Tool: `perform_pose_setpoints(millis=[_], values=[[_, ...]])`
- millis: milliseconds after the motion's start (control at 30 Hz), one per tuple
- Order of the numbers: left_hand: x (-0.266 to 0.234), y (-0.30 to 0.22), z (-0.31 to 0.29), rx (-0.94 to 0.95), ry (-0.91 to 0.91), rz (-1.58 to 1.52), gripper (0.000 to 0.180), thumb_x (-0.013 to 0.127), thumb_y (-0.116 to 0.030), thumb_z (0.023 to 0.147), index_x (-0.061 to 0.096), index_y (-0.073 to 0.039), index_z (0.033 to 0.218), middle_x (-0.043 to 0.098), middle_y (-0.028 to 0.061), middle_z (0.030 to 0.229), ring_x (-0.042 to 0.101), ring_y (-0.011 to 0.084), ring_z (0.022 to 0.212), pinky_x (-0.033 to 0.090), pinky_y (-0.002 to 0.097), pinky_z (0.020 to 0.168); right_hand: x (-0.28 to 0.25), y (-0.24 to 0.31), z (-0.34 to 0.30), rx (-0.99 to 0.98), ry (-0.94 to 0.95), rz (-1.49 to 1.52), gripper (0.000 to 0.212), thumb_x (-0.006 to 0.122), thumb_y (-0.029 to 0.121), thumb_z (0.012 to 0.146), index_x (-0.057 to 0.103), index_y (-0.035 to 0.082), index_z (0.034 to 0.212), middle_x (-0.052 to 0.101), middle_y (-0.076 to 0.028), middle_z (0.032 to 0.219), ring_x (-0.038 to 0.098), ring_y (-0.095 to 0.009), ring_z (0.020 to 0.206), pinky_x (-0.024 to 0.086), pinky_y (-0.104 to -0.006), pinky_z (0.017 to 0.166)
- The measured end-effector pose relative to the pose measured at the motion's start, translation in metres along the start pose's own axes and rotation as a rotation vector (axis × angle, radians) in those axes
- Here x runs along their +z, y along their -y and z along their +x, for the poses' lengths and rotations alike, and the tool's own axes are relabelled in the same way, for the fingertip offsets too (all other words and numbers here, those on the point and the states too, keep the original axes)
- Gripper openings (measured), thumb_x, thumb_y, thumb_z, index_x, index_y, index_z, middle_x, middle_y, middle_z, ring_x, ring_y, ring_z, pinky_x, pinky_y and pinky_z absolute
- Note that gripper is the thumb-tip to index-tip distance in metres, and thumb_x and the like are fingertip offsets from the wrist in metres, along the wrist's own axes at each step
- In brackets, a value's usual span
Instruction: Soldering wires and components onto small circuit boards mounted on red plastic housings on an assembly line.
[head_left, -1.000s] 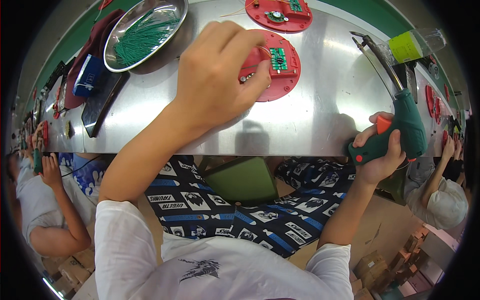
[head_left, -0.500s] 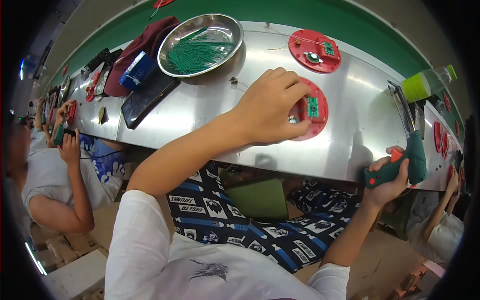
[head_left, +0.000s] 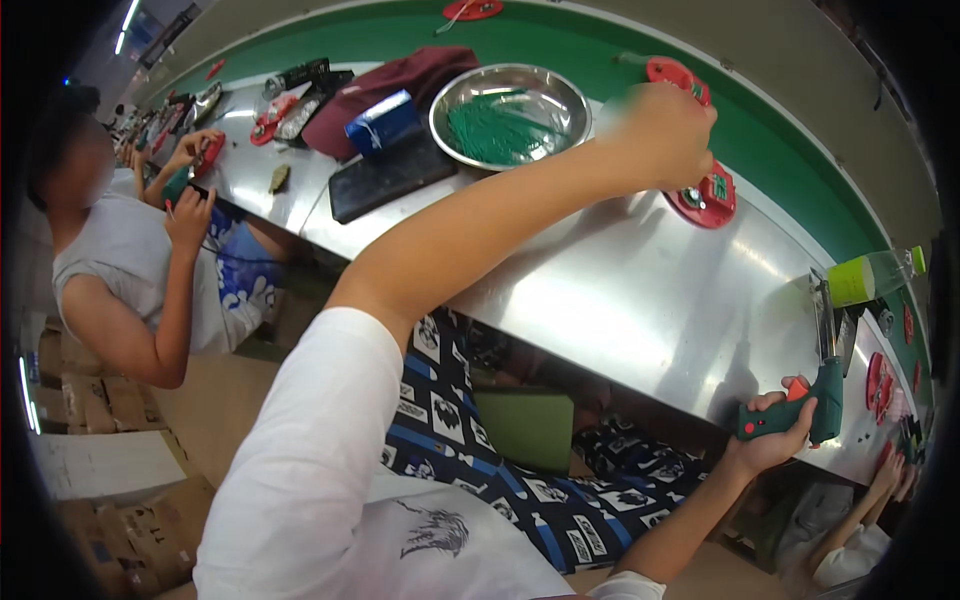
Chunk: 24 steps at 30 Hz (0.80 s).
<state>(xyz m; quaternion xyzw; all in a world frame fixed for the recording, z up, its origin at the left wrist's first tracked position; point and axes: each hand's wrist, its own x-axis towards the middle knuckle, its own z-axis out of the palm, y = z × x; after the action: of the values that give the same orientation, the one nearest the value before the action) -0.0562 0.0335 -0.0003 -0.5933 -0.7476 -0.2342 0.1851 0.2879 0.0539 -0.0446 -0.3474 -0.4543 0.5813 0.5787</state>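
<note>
My left hand reaches to the far side, fingers curled at the edge of a red disc by the green strip. The fingertips are partly hidden, but they seem to grip it. A second red disc, with a small green circuit board and a round metal part, lies on the metal table just below the thumb. At the table's front edge, my right hand is wrapped round a green glue gun with an orange trigger, its nose upward. Above its nose are slim metal tools.
A steel bowl of green wires stands left of my left hand, by a dark phone, blue box and maroon cap. A bottle lies at right. Co-workers sit left and right.
The left hand has carried its red disc from the middle of the table to the far side, past the other disc. The right hand still holds the glue gun. The view has turned.
</note>
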Motion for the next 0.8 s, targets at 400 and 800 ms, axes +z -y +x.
perform_pose_setpoints(millis=[400,800], values=[[-0.065,0.010,-0.066,0.163,0.395,-0.249,0.032,0.065,-0.032,0.089,0.068,-0.002,0.099,0.069,0.0160,0.102,0.061,0.0336,0.104,0.046,0.0452,0.095,-0.022,0.000,0.001,-0.001,0.062,-0.032,0.044,0.040,0.037,0.104,0.053,-0.004,0.111,0.057,-0.011,0.093,0.052,-0.013,0.052,0.042,-0.0260,0.047],[-0.079,0.106,-0.064,-0.275,0.337,-0.195,0.021,0.066,-0.016,0.079,0.073,0.001,0.090,0.071,0.0237,0.092,0.069,0.0369,0.088,0.053,0.0424,0.080,-0.016,0.002,0.002,0.013,0.160,-0.057,0.042,0.041,0.038,0.103,0.056,-0.001,0.110,0.054,-0.006,0.068,0.052,-0.015,0.059,0.041,-0.0270,0.057]])
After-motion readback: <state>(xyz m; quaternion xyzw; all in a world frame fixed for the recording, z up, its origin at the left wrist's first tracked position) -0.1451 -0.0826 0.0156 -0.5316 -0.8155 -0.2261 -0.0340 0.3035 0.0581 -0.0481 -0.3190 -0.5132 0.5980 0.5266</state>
